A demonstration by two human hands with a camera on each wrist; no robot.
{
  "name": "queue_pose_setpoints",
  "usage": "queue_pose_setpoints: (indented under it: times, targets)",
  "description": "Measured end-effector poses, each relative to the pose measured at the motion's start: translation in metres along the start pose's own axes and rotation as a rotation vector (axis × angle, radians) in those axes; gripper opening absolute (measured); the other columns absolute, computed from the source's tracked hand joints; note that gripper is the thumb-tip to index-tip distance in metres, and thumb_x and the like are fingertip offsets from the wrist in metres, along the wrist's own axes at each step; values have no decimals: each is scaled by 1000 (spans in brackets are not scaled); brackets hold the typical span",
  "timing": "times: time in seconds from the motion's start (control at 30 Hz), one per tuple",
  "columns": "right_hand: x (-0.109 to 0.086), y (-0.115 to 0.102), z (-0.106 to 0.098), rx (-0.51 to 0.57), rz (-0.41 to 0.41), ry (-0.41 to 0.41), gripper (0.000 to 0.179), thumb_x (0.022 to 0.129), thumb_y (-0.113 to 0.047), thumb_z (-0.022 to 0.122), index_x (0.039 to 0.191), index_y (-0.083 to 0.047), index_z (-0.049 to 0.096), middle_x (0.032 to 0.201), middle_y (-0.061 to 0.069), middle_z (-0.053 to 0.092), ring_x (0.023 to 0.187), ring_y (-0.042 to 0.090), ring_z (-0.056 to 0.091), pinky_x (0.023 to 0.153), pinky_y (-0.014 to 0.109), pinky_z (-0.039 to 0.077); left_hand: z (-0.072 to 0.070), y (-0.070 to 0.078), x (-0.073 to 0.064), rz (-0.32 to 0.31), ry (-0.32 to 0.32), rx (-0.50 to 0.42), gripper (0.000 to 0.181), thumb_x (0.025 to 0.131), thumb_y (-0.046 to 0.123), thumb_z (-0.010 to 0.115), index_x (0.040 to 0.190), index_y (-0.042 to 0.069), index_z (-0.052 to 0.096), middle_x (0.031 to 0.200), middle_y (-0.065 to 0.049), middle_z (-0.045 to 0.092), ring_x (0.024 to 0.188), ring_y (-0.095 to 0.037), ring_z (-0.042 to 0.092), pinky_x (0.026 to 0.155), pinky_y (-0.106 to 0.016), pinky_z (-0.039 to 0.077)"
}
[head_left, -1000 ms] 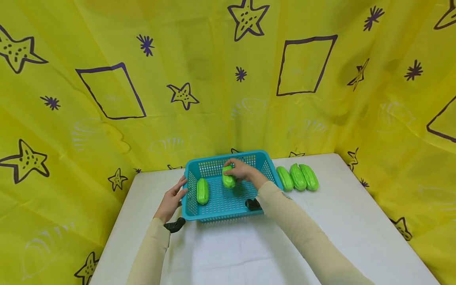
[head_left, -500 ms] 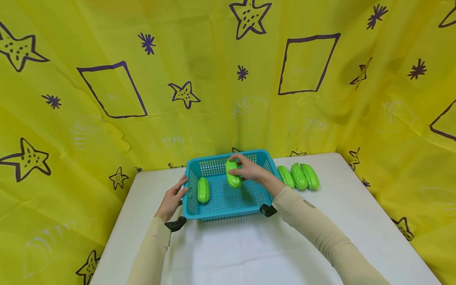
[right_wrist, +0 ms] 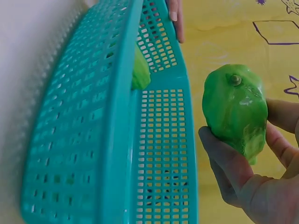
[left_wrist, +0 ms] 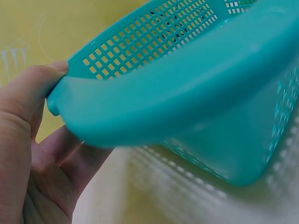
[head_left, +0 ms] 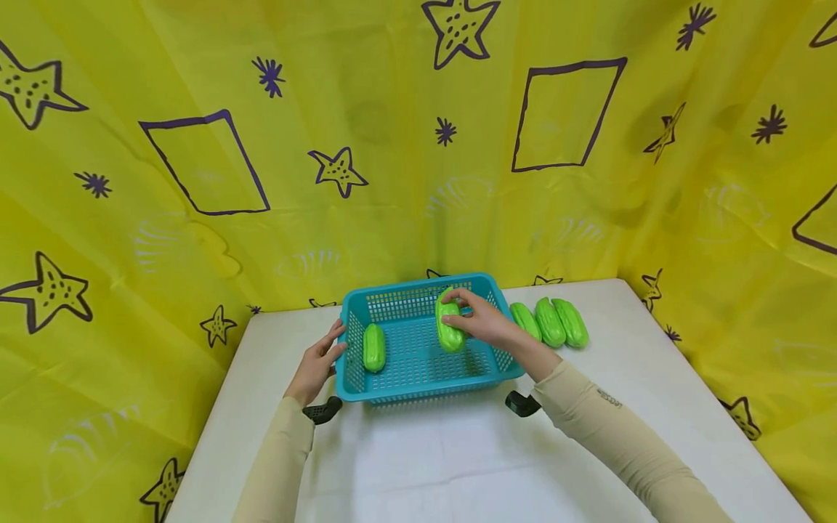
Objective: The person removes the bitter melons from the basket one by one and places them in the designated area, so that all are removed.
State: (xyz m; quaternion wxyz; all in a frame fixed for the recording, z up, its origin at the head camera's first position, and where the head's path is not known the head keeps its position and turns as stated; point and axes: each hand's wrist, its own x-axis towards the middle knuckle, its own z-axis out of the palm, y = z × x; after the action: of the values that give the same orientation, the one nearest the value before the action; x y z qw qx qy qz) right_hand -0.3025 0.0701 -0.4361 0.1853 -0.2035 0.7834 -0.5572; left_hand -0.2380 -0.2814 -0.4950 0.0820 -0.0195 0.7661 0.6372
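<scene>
My right hand (head_left: 485, 319) holds a bright green bitter melon (head_left: 448, 327) between thumb and fingers, over the right half of the blue-green plastic basket (head_left: 412, 396). From the right wrist, that melon (right_wrist: 236, 109) shows its stem end and appears beyond the basket's rim. On the basket's left side, my left hand (head_left: 317, 369) grips the rim; the left wrist view has one digit on top and other fingers (left_wrist: 77, 158) below the edge. A second bitter melon (head_left: 374, 349) lies lengthwise inside the basket, near its left wall.
Three more bitter melons lie side by side right of the basket: a near one (head_left: 526, 322), a middle one (head_left: 550, 323) and an outer one (head_left: 572, 323). The white table (head_left: 431, 465) meets a yellow patterned curtain (head_left: 392, 232) at the back and sides.
My right hand has lifted the bitter melon from low in the basket and carried it rightward. My left hand stays at the basket's left rim.
</scene>
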Motion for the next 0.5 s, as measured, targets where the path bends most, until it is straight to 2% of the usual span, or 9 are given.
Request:
queue_pose_setpoints:
  times: [0.17,0.37,0.5]
  targets:
    - [-16,3,-8,54,5,12,40,99,-20,60,133,-6,44,127,24,37,101,32,60,73,37,59,1,2,-1,-3,3,-1,53,104,19,49,154,12,33,162,11,15,150,-27,5,106,-57,37]
    - [-37,10,-20,34,30,39,43,98,-28,61,134,-11,43,132,22,37,112,36,56,84,43,55,2,5,-3,-1,5,-9,52,104,18,50,153,12,35,162,11,17,150,-26,6,106,-58,35]
    - [-50,18,-26,67,32,72,45,97,-30,63,133,-10,45,140,24,34,120,40,50,83,41,55,2,4,-4,3,7,-11,52,104,18,50,153,11,35,162,10,17,150,-27,6,106,-58,35]
